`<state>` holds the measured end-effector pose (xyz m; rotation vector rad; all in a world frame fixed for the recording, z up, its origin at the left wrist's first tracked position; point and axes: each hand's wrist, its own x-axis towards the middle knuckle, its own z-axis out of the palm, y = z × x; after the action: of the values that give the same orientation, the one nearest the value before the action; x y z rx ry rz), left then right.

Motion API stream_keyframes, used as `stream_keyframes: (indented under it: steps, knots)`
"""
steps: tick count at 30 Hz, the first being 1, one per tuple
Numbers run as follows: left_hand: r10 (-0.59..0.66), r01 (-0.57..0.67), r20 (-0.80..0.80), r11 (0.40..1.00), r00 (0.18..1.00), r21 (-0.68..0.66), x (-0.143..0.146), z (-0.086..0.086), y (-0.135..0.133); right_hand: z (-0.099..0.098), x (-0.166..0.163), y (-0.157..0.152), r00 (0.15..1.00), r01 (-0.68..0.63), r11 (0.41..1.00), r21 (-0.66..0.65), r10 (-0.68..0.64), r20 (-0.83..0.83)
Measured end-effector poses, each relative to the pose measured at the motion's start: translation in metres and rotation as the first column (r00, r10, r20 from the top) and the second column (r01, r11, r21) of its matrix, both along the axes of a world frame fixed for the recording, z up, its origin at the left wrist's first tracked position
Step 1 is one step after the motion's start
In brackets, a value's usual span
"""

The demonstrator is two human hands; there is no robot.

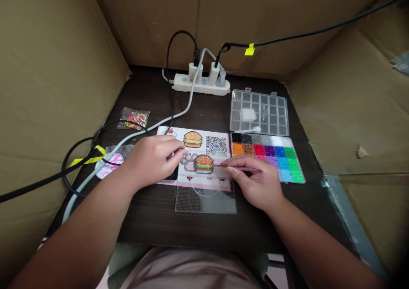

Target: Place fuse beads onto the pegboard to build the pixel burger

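Note:
A bead burger [203, 163] sits on a clear square pegboard [205, 199] laid over a pink pattern sheet [198, 144] that shows a printed burger and a QR code. My right hand [255, 184] is closed on thin pink tweezers [238, 167] whose tip reaches the right edge of the bead burger. My left hand [153, 159] rests on the left part of the sheet with its fingers curled and the fingertips pinched together just left of the bead burger. What they pinch, if anything, is too small to see.
An open bead box [266, 154] with coloured beads lies right of the sheet, its clear lid [259, 112] folded back. A white power strip [201, 83] with plugs stands at the back. Cables cross the dark table [153, 216] at left, near a bag of rubber bands [134, 118]. Cardboard walls surround.

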<state>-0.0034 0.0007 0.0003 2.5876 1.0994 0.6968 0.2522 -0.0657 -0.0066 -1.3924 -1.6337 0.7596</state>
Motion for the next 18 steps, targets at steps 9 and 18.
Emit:
stream_keyframes:
  steps: [9,18]
  knots:
    - [-0.002,0.002,0.005,1.000,1.000,0.021,0.0000,-0.0011,-0.0002,-0.0005,0.0000,-0.0005,1.000,-0.005,1.000,-0.011,0.005,0.011]
    - [-0.011,0.011,0.009,1.000,1.000,0.003,0.0011,0.0015,-0.0006,-0.0011,0.0016,-0.0002,0.999,0.000,1.000,-0.025,0.001,0.036]
